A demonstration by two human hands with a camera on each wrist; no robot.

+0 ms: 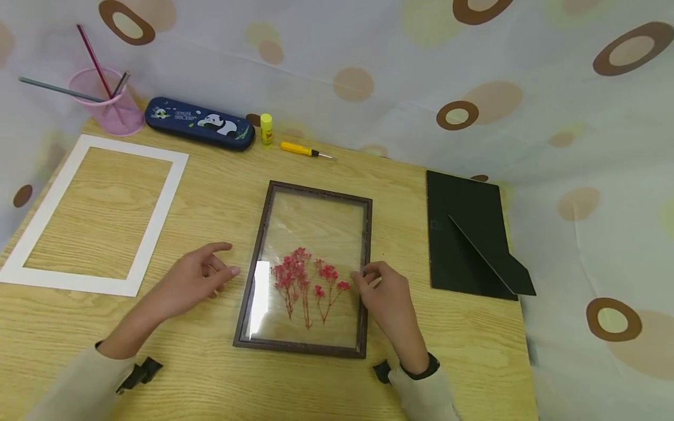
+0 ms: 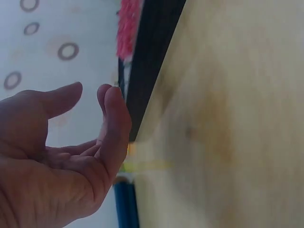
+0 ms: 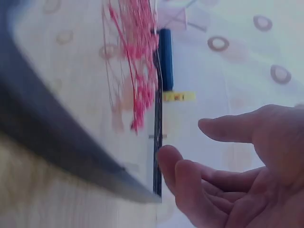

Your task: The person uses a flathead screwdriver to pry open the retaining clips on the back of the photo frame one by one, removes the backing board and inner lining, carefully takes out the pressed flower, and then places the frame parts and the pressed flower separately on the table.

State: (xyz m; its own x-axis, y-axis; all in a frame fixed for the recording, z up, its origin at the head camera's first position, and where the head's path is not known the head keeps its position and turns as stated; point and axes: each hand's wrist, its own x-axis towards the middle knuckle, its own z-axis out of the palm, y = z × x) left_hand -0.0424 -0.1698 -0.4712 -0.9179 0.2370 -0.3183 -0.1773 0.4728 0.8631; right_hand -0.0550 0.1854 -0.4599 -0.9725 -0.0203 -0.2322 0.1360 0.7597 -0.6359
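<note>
A dark brown picture frame [image 1: 302, 349] with a glass pane lies on the table. Pink dried flowers [image 1: 292, 272] on thin red stems stand out against the glass, in two clusters. My left hand [image 1: 192, 279] hovers left of the frame, thumb and fingers apart, holding nothing. In the left wrist view that hand [image 2: 71, 152] has its fingers loosely bent beside the frame's dark edge [image 2: 152, 52]. At the frame's right edge is my right hand [image 1: 387, 292], its fingertips overlapping the border. The right wrist view shows a gap between this hand's [image 3: 237, 171] thumb and bent fingers.
A white mat border [image 1: 79, 280] lies at left, and a black backing board [image 1: 447, 257] with its stand raised at right. Along the back are a pink pencil cup [image 1: 123, 120], a blue panda pencil case [image 1: 195, 123], a glue stick [image 1: 266, 130] and a yellow screwdriver [image 1: 297, 148].
</note>
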